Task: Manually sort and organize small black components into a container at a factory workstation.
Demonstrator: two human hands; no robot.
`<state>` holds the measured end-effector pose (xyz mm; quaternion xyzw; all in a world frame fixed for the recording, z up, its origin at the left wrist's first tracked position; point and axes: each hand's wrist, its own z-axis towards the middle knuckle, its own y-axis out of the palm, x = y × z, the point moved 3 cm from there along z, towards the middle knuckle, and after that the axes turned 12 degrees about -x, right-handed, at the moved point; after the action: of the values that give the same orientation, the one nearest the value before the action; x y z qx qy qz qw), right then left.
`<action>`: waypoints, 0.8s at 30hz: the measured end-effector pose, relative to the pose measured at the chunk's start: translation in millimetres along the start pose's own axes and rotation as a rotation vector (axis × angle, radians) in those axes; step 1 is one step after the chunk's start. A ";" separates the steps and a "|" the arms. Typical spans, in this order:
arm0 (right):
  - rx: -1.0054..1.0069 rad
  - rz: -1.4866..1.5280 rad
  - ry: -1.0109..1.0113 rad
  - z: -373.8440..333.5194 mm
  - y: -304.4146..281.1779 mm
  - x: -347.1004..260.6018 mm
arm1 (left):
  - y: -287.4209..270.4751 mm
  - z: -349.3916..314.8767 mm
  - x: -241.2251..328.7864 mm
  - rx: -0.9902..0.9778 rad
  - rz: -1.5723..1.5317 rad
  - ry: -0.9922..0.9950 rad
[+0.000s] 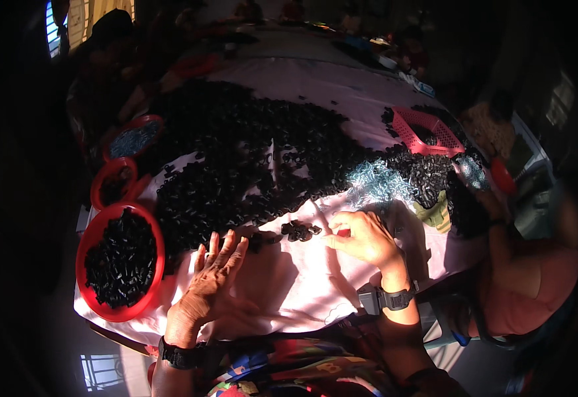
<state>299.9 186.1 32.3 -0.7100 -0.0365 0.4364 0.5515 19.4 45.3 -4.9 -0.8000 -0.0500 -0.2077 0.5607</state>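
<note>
My left hand (pixel 211 281) lies with its fingers stretched out and slightly apart on the pale pink cloth. Its fingertips are at the near edge of a wide heap of small black plastic pieces (pixel 203 192). To its right, a small cluster of black pieces (pixel 299 230) sits apart on the cloth. Just right of that cluster is my right hand (pixel 366 241), thumb and fingers bent together in a pinch. A small red spot shows between them; what it is, I cannot make out. Beyond this hand is a pile of light-blue translucent pieces (pixel 376 182).
At the left, a red basin (pixel 160 248) holds black pieces; a smaller red bowl (pixel 95 188) and a red tray (pixel 107 151) of bluish pieces stand behind it. A pink perforated basket (pixel 411 142) is at the right. Another person's arm (pixel 499 238) reaches in from the right.
</note>
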 end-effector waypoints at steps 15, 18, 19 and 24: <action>0.149 -0.171 -0.168 16.2 4.6 14.7 | 5.5 -31.5 -12.0 -0.048 0.088 -0.169; 0.210 -0.190 -0.113 40.2 3.7 11.5 | 6.3 -30.9 -13.1 -0.035 0.126 -0.163; 0.183 -0.273 -0.076 45.1 6.6 17.5 | 5.5 -29.8 -12.1 -0.030 0.150 -0.149; 0.105 -0.265 -0.027 69.0 17.5 25.4 | 5.7 -32.2 -11.9 0.003 0.276 -0.131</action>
<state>262.5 244.7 2.6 -0.6632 -0.1147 0.3706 0.6401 1.5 15.5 -5.3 -0.8103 0.0234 -0.0759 0.5806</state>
